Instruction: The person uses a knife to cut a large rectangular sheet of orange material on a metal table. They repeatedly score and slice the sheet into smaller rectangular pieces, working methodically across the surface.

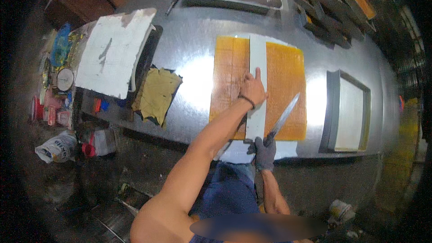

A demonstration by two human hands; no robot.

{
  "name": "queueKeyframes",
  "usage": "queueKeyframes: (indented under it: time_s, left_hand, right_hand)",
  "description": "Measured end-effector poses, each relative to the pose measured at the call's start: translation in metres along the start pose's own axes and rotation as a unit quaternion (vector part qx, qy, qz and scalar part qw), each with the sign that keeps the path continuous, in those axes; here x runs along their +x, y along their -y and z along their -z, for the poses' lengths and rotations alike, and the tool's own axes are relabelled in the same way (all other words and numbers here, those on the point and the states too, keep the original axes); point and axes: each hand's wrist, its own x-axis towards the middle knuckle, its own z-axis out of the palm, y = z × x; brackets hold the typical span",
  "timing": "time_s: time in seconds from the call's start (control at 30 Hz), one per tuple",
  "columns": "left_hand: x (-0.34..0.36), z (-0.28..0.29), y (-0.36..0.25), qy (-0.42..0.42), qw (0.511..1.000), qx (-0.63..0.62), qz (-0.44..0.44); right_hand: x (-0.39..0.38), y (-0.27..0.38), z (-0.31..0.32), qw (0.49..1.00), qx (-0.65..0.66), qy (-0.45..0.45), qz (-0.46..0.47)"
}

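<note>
See 1 metal table (pixel 191 27) bearing 1 flat amber sheet (pixel 284 78), finely textured, under 1 pale straightedge (pixel 258 56); see 1 knife (pixel 285 116) gripped in 1 gloved right hand (pixel 264 153), and 1 bare left hand (pixel 254 90) spread on straightedge.

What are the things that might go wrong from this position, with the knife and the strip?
The left hand is bare and rests on the pale strip, near the exposed blade of the knife in the gloved right hand; a slip might cut it.

The strip's far end has no hand on it, so the strip might swivel on the amber sheet.
</note>
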Motion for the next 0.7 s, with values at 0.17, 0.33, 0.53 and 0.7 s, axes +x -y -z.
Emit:
queueKeyframes:
  time_s: [0.17, 0.33, 0.53, 0.7]
  left_hand:
    - [0.006, 0.006, 0.007, 0.083, 0.995, -0.062, -0.015]
    - [0.008, 0.01, 0.006, 0.096, 0.994, -0.051, -0.004]
    - [0.011, 0.002, 0.011, 0.084, 0.995, -0.052, -0.033]
    - [0.012, 0.0, 0.013, 0.085, 0.992, -0.075, -0.048]
  right_hand:
    - [0.004, -0.009, 0.003, 1.0, 0.01, -0.004, -0.015]
    - [0.008, -0.015, 0.009, 0.999, 0.027, 0.018, 0.002]
    - [0.008, -0.014, 0.011, 1.0, -0.015, -0.01, -0.002]
    - [0.007, -0.01, 0.011, 1.0, -0.026, -0.008, -0.015]
